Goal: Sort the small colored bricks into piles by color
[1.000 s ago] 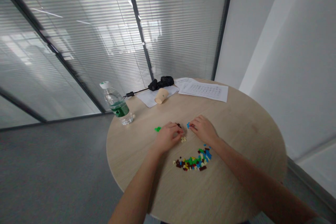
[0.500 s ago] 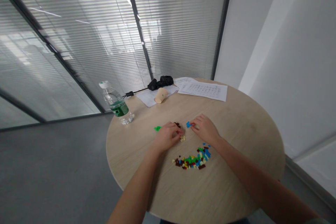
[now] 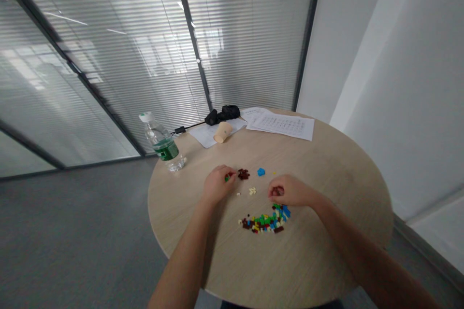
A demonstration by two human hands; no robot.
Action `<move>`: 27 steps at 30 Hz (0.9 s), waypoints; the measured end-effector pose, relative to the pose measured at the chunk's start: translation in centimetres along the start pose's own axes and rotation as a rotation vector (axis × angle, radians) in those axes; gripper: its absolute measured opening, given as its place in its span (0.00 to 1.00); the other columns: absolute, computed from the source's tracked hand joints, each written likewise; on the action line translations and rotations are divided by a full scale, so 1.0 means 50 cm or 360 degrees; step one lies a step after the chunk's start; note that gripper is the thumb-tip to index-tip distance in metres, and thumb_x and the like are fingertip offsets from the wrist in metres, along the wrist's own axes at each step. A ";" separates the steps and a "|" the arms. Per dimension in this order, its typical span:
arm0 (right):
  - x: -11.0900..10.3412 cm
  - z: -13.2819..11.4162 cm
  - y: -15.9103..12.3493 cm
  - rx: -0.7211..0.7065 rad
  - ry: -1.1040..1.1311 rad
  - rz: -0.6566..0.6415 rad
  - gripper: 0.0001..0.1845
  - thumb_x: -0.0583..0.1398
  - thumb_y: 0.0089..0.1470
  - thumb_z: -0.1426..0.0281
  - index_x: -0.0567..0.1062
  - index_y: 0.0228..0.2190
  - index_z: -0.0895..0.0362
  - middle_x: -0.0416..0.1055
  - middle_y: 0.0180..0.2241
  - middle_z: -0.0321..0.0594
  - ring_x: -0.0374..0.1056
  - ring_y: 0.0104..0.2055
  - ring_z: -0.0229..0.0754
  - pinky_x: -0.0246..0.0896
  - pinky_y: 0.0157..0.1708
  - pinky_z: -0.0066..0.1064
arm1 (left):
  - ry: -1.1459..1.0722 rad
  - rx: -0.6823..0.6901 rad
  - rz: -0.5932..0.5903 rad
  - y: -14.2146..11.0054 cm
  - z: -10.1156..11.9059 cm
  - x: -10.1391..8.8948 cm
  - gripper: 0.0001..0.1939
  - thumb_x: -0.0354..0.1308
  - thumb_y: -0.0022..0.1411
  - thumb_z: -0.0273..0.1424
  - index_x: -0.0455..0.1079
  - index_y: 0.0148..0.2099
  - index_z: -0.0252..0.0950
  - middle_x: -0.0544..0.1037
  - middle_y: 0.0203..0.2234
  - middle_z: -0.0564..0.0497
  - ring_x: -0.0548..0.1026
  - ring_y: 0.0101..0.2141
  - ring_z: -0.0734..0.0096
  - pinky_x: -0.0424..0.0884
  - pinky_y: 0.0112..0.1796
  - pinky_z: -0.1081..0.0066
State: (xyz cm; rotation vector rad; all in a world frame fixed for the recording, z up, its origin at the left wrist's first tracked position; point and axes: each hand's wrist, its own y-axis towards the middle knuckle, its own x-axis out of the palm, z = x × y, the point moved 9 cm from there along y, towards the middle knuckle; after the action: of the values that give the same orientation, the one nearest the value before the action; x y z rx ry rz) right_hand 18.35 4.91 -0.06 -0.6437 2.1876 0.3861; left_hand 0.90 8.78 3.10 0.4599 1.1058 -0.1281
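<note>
My left hand (image 3: 217,184) is curled at the left of the small sorted piles, with green toy bricks (image 3: 227,177) showing between its closed fingers. Just right of it lies a heap of dark brown bricks (image 3: 243,174). A blue cluster (image 3: 261,172) and a cream cluster (image 3: 253,191) sit between my two hands. My right hand (image 3: 288,190) is closed low over the upper right end of a mixed pile of bricks (image 3: 266,220); whatever its fingertips pinch is hidden. A tiny yellow brick (image 3: 274,172) rests above that hand.
Toward the back of the round wooden table (image 3: 326,164) are printed sheets (image 3: 286,125), a tipped paper cup (image 3: 222,132) and a black bundled item (image 3: 223,114) with a cord. A water bottle (image 3: 165,145) stands near the left edge. Glass panels with blinds rise behind.
My right hand has left the blue cluster and come down toward the mixed pile. My left hand has shifted left from the brown heap to the green bricks, uncovering the brown heap.
</note>
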 end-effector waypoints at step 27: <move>0.024 -0.006 -0.007 -0.0091 0.0031 -0.0171 0.06 0.60 0.40 0.76 0.78 0.25 0.58 0.72 0.24 0.36 0.65 0.27 0.36 0.59 0.28 0.25 | -0.0090 0.0094 -0.0056 -0.002 0.015 0.017 0.11 0.51 0.60 0.31 0.75 0.37 0.36 0.77 0.34 0.47 0.72 0.37 0.65 0.67 0.40 0.66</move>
State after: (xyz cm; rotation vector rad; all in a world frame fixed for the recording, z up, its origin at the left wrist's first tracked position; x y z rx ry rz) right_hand 17.72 4.08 -0.85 -0.7957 2.1562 0.3884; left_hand 1.86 8.50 2.60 0.4870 1.0570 -0.2035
